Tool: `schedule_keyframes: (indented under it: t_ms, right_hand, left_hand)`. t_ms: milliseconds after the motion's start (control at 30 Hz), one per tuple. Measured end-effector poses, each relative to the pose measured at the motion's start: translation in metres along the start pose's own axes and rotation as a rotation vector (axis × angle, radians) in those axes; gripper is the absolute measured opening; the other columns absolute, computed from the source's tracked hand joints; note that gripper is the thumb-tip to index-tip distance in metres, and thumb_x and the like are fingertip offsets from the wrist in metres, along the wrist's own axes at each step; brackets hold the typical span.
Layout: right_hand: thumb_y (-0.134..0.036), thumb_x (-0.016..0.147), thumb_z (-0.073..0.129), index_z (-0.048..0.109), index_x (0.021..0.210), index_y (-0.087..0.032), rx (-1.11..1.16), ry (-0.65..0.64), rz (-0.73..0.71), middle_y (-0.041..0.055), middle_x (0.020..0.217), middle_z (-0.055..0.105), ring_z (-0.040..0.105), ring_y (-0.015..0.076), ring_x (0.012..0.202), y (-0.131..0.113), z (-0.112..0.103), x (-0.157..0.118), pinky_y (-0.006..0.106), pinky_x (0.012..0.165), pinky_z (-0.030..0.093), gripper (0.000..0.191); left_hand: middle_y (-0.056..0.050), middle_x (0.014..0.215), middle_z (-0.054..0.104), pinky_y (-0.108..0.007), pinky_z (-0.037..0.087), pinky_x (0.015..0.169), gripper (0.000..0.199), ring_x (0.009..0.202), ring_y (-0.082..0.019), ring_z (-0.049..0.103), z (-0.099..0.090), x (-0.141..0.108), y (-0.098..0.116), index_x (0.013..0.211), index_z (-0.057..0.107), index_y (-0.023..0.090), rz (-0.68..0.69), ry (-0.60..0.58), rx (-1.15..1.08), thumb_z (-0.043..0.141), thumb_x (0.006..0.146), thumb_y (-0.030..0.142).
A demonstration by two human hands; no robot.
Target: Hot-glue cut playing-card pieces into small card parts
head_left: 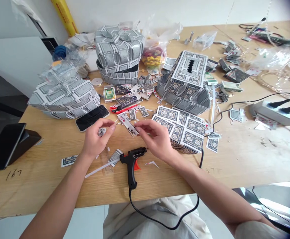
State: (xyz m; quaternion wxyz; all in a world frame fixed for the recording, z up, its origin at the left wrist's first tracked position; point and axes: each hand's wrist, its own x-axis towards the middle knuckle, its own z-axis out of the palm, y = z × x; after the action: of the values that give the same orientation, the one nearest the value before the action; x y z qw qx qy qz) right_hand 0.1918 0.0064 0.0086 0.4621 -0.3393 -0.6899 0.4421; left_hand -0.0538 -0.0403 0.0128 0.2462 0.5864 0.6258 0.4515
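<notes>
My left hand point(97, 137) is closed in a pinch above the table, thumb against forefinger. A tiny pale bit shows at its fingertips, too small to name. My right hand point(157, 137) pinches at the right edge of a narrow playing card strip point(128, 124) with white face and black and red marks. Below and between the hands lies a black glue gun point(131, 164) with an orange trigger, a long glue stick point(101, 168) poking out of its back. A box covered in playing cards point(184, 129) is just beyond my right hand.
Behind the hands are a red utility knife point(125, 108), a phone point(92, 118) and loose cards. Larger shapes built from cards, a basket point(67, 94), a lidded one point(120, 54) and a slotted one point(189, 68), stand farther back. The power strip point(276, 113) is at right.
</notes>
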Motion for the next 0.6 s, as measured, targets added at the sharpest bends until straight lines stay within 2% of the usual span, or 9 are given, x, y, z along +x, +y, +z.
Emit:
schedule_keyframes:
  t_ms: [67,100,200,267,367,467,600]
  right_hand:
    - [-0.025,0.104,0.07,0.079,0.112,-0.024,0.008,0.004,0.002,0.0054,0.108,0.084,0.08,0.0194,0.093,0.0,0.0,0.0,0.033,0.086,0.065,0.012]
    - [-0.024,0.104,0.069,0.079,0.112,-0.024,0.013,0.004,0.002,0.0054,0.108,0.084,0.08,0.0193,0.093,0.0,0.0,0.0,0.033,0.085,0.065,0.012]
    - [-0.024,0.105,0.069,0.079,0.112,-0.024,0.026,0.004,0.006,0.0053,0.107,0.083,0.079,0.0191,0.093,0.0,0.0,0.0,0.033,0.084,0.065,0.012]
    - [-0.025,0.105,0.069,0.078,0.112,-0.024,0.031,0.007,0.005,0.0051,0.107,0.083,0.079,0.0189,0.091,-0.001,0.0,0.0,0.033,0.084,0.065,0.012]
    - [-0.025,0.105,0.069,0.078,0.112,-0.024,0.037,0.013,0.002,0.0054,0.107,0.083,0.079,0.0193,0.092,-0.001,0.0,0.0,0.034,0.085,0.065,0.012]
    - [-0.026,0.105,0.069,0.078,0.112,-0.024,0.035,0.018,0.007,0.006,0.107,0.083,0.079,0.0198,0.093,-0.002,0.0,0.001,0.035,0.086,0.066,0.011]
    - [-0.031,0.104,0.071,0.077,0.11,-0.023,0.029,0.027,0.012,0.0071,0.108,0.083,0.079,0.0206,0.096,-0.002,0.001,0.001,0.036,0.087,0.066,0.011]
  left_hand:
    - [-0.008,0.103,0.082,-0.04,0.058,0.1,0.024,0.101,-0.025,0.077,-0.004,0.003,-0.006,0.099,0.076,0.02,0.091,0.134,0.253,0.069,0.098,0.042]
    - [-0.007,0.101,0.082,-0.04,0.058,0.1,0.023,0.099,-0.025,0.077,-0.006,0.005,-0.009,0.097,0.076,0.02,0.107,0.156,0.338,0.067,0.098,0.042]
    - [-0.005,0.086,0.081,-0.043,0.059,0.1,0.027,0.083,-0.024,0.077,-0.013,0.01,-0.015,0.088,0.075,0.022,0.078,0.109,0.437,0.064,0.097,0.044]
    - [-0.003,0.078,0.079,-0.048,0.058,0.107,0.029,0.075,-0.023,0.075,-0.015,0.011,-0.017,0.083,0.075,0.023,0.073,0.069,0.46,0.065,0.096,0.046]
    - [0.0,0.073,0.077,-0.053,0.05,0.121,0.029,0.068,-0.021,0.072,-0.015,0.011,-0.016,0.078,0.073,0.024,0.141,0.08,0.452,0.065,0.096,0.045]
    - [0.002,0.072,0.076,-0.052,0.048,0.126,0.026,0.064,-0.018,0.07,-0.012,0.011,-0.013,0.076,0.072,0.024,0.213,0.084,0.413,0.064,0.096,0.039]
    - [0.003,0.075,0.078,-0.048,0.049,0.126,0.025,0.069,-0.017,0.072,-0.009,0.008,-0.009,0.076,0.073,0.023,0.24,0.021,0.308,0.064,0.096,0.036]
